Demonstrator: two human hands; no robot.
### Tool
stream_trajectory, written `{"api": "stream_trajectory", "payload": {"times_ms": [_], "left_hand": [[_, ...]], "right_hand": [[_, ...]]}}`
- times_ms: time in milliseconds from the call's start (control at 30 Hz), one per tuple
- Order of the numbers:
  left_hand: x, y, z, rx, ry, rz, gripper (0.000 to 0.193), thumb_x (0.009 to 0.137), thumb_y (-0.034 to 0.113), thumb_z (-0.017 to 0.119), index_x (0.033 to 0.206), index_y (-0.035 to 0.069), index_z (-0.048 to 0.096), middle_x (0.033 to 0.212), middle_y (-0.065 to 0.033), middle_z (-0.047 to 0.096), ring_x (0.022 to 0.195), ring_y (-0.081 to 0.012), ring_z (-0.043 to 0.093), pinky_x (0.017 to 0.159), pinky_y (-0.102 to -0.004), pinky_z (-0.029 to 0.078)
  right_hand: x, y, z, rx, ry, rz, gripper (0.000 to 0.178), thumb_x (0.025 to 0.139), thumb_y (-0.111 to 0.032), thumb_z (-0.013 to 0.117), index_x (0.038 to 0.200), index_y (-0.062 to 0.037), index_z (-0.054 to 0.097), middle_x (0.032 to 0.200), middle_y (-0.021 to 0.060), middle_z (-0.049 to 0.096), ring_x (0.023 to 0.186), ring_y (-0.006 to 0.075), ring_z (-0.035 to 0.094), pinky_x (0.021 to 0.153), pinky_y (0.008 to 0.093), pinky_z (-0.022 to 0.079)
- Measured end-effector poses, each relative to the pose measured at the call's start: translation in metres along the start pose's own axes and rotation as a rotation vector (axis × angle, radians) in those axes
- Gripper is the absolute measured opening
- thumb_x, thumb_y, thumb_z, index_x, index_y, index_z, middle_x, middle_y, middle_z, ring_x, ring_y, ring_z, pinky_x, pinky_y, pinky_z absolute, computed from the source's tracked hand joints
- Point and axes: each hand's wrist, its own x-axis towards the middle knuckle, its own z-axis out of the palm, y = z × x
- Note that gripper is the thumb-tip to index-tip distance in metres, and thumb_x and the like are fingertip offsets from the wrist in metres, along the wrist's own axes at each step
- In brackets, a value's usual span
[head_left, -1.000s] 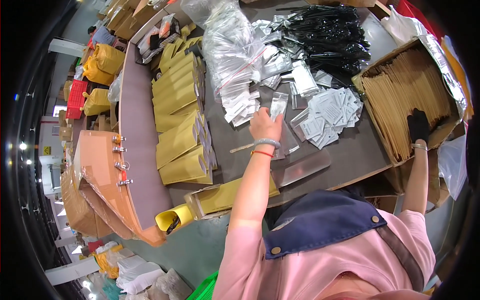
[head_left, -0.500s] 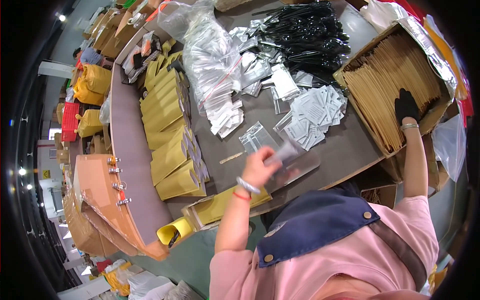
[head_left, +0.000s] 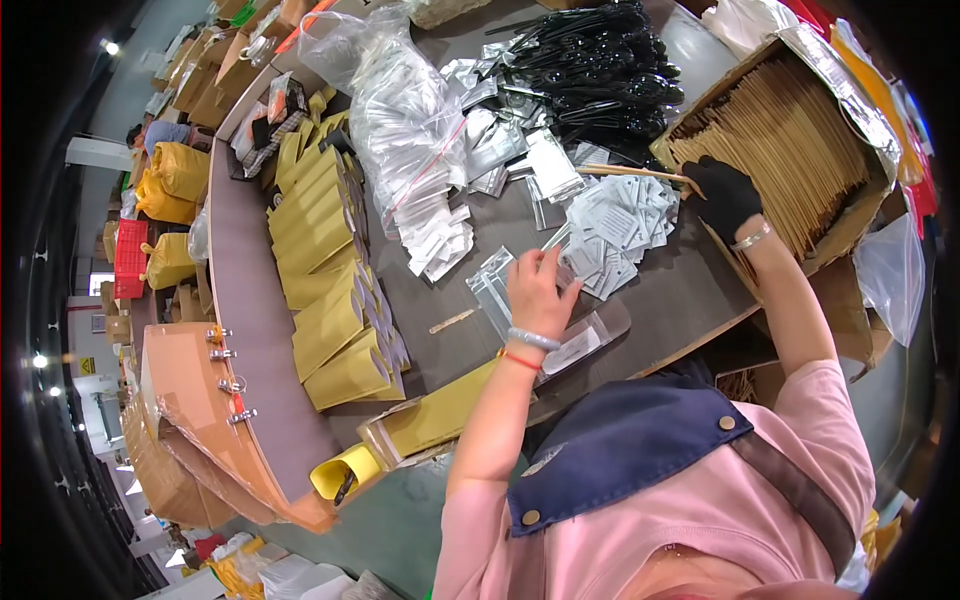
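I am seeing the gloved right hand point(head_left: 725, 195) now standing clear of the box point(head_left: 847, 230), its fingers clamping at least one wooden stick point(head_left: 632, 171) over the white packets point(head_left: 622, 220). The left hand point(head_left: 538, 297) is now reaching their left edge; I cannot tell whether its fingers are gripping. Both are working around the packets.

Bright indoor light, glare on silver foil point(head_left: 838, 70), fisheye curvature, black corners.

Pink shirt point(head_left: 640, 505), navy bib point(head_left: 620, 450), black glove point(head_left: 725, 197)
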Motion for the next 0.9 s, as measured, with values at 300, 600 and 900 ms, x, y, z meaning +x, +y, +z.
{"api": "stream_trajectory", "payload": {"times_ms": [300, 600, 900], "left_hand": [[-0.002, -0.02, 0.006, -0.238, -0.003, -0.2, 0.025, 0.072, 0.01, 0.074, 0.095, 0.006, 0.066, 0.078, -0.0078, 0.062, 0.073, -0.0276, 0.059, 0.069, -0.0361, 0.048], [-0.094, 0.004, -0.049, 0.09, -0.109, -0.029, 0.023, 0.07, 0.012, 0.073, 0.092, 0.008, 0.068, 0.094, -0.0046, 0.064, 0.082, -0.0247, 0.054, 0.075, -0.037, 0.046], [-0.137, 0.01, -0.053, 0.277, -0.198, 0.079, 0.043, 0.067, 0.017, 0.075, 0.108, 0.013, 0.066, 0.116, 0.0042, 0.059, 0.094, -0.0235, 0.051, 0.079, -0.0359, 0.04]], "right_hand": [[0.001, -0.005, -0.008, 0.315, 0.46, 0.026, 0.019, 0.086, -0.016, 0.066, 0.097, -0.001, 0.066, 0.078, 0.0038, 0.063, 0.069, 0.0159, 0.058, 0.063, 0.029, 0.045], [-0.061, -0.063, 0.004, 1.162, -0.287, 0.415, 0.017, 0.087, -0.021, 0.065, 0.095, -0.006, 0.065, 0.062, -0.0054, 0.047, 0.055, 0.0016, 0.042, 0.05, 0.0191, 0.029], [-0.09, -0.099, 0.087, 0.403, -0.278, -0.199, 0.022, 0.084, -0.023, 0.067, 0.105, -0.0153, 0.067, 0.074, 0.0063, 0.059, 0.066, 0.0213, 0.058, 0.059, 0.0348, 0.047]]}}
